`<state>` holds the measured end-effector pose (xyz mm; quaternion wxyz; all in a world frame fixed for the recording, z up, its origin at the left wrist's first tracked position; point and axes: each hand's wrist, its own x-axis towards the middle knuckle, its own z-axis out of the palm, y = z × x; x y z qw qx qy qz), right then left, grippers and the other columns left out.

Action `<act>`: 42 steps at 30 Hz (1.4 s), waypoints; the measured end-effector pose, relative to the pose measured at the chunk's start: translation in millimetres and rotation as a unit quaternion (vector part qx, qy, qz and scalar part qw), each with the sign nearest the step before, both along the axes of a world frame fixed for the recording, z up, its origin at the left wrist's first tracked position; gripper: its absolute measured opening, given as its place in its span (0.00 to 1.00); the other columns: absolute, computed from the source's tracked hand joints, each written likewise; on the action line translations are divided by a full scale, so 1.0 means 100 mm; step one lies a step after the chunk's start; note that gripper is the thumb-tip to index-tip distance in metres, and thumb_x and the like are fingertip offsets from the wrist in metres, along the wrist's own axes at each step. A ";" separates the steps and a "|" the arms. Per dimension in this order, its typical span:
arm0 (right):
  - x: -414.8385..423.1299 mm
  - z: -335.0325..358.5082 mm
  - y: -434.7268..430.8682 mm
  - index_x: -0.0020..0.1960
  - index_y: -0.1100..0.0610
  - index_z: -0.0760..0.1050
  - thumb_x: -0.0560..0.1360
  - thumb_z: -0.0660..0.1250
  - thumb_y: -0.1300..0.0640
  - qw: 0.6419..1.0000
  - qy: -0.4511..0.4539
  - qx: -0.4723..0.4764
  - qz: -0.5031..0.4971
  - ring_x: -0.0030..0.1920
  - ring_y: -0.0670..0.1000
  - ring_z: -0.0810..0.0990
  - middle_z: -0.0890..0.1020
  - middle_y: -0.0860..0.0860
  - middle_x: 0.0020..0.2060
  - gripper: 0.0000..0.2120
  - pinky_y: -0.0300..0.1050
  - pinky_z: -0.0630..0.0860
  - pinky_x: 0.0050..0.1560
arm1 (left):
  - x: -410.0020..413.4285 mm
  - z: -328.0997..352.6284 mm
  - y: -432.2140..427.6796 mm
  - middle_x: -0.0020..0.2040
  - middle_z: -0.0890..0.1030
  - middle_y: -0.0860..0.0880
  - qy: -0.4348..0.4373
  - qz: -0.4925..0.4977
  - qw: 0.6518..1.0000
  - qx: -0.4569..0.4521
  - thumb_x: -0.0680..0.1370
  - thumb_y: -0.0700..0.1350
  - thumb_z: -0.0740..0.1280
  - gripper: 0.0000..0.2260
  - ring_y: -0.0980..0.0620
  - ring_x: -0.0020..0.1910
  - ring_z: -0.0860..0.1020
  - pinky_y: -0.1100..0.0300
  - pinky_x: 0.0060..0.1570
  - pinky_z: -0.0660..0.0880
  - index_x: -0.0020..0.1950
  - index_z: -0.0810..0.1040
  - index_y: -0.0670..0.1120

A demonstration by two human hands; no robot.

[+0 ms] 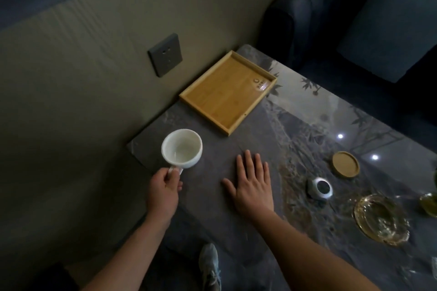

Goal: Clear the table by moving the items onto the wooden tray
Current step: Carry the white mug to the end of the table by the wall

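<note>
A square wooden tray (250,111) with nothing in it lies at the table's far left corner by the wall. My left hand (164,190) grips the handle of a white mug (182,149), which stands near the table's left edge, in front of the tray. My right hand (254,183) rests flat and open on the table top, to the right of the mug. To its right sit a round wooden coaster (345,164), a small grey-and-white round object (319,188) and an amber glass dish (380,218).
The table (212,208) has a dark glossy patterned top and stands against a beige wall with a grey socket (165,55). A dark sofa with a cushion (387,28) stands behind it. Another yellowish glass item (429,203) is cut off at the right edge. My shoe (209,267) shows below.
</note>
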<state>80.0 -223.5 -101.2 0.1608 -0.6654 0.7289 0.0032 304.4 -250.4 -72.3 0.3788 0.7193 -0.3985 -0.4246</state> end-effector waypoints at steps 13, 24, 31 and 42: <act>0.06 -0.07 0.00 0.81 0.50 0.47 0.78 0.41 0.28 0.999 0.031 -0.026 -0.015 0.80 0.54 0.35 0.45 0.51 0.81 0.40 0.58 0.38 0.79 | -0.18 -0.03 -0.45 0.40 0.83 0.49 0.008 0.118 0.993 0.007 0.81 0.49 0.63 0.08 0.54 0.40 0.82 0.60 0.38 0.75 0.43 0.78 0.54; 0.06 -0.09 -0.01 0.80 0.54 0.57 0.78 0.48 0.30 0.998 0.045 -0.038 -0.017 0.81 0.57 0.47 0.56 0.54 0.81 0.39 0.59 0.45 0.79 | -0.37 -0.01 -0.57 0.40 0.80 0.50 -0.088 0.102 0.991 0.000 0.79 0.53 0.66 0.08 0.51 0.41 0.80 0.54 0.39 0.76 0.45 0.74 0.50; 0.06 -0.05 -0.01 0.81 0.53 0.54 0.78 0.47 0.30 0.999 0.034 -0.031 -0.015 0.81 0.56 0.45 0.53 0.53 0.81 0.39 0.58 0.41 0.79 | -0.36 -0.20 -0.09 0.60 0.74 0.39 -0.374 -0.033 0.924 -0.068 0.73 0.48 0.72 0.19 0.39 0.57 0.75 0.45 0.55 0.75 0.60 0.74 0.41; 0.48 0.66 -0.95 0.49 0.50 0.80 0.79 0.65 0.45 0.971 -0.237 0.007 0.008 0.45 0.47 0.79 0.82 0.48 0.45 0.10 0.48 0.79 0.46 | -0.52 -0.42 0.04 0.74 0.66 0.35 -0.458 -0.120 0.881 -0.005 0.79 0.59 0.57 0.29 0.37 0.77 0.59 0.40 0.76 0.54 0.72 0.67 0.39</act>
